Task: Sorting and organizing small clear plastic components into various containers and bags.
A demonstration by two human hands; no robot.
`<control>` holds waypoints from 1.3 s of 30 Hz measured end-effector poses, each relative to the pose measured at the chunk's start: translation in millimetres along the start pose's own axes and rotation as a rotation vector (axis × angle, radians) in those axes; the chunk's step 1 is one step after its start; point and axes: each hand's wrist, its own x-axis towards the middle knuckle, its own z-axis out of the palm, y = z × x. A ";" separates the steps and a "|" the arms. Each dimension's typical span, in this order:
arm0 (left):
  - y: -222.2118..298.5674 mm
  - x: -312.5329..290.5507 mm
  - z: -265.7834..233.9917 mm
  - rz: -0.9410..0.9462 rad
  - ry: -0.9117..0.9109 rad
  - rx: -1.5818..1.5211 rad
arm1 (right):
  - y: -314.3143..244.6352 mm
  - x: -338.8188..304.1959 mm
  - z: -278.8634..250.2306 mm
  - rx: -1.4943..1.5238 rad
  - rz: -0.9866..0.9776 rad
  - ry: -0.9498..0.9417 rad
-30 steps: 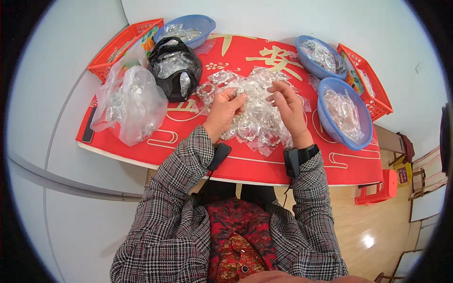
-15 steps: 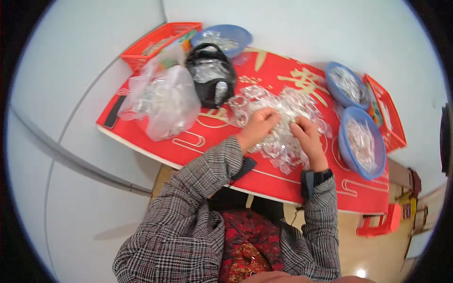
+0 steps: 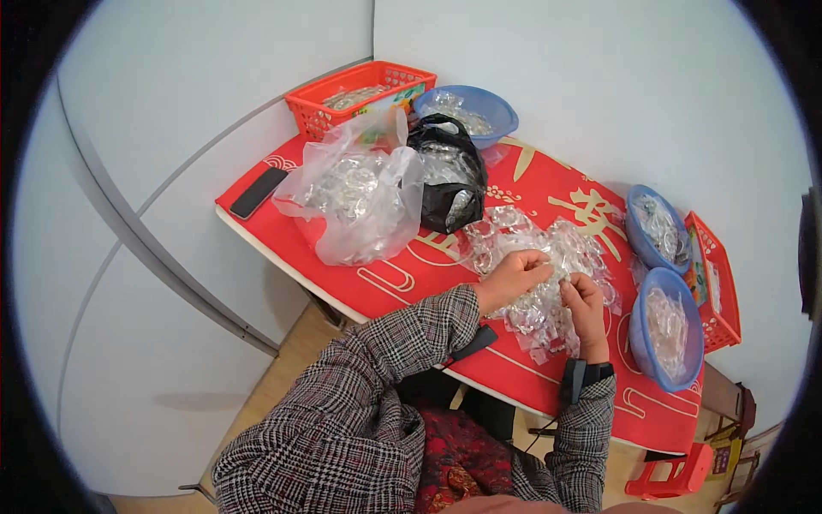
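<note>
red tablecloth (image 3: 330, 278) lies beneath clear packets (image 3: 586, 250), and the step in hand looks like fine two-handed work on them, the next move probably calling for a light pinch. their heap sits just below the curled fingertips of the left hand (image 3: 516, 281) and right hand (image 3: 587, 310); whether these grip a packet, i cannot tell.

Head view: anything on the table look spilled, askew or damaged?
Nothing clearly stands out. The loose heap of clear packets, under the left hand and right hand, might pass for a spill, but seems deliberate. The black phone lies flat near the left end of the red tabletop. Fine damage would be too small to see.
</note>
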 end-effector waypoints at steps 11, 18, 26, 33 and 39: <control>-2.7 0.5 -0.8 0.026 0.029 0.044 | 5.0 -0.3 -0.5 0.038 0.004 -0.022; -8.9 3.9 -2.2 0.095 0.029 0.081 | 6.2 -0.6 -2.0 0.019 0.018 -0.008; -6.1 3.0 -1.9 0.054 0.019 0.070 | -0.1 -0.6 -0.3 -0.114 0.009 0.031; -2.3 0.9 -2.9 -0.045 0.019 0.025 | 5.8 -0.5 -3.2 0.001 0.002 0.059; 0.0 0.6 -0.2 -0.059 0.060 -0.023 | 5.4 2.1 0.0 0.138 -0.009 0.140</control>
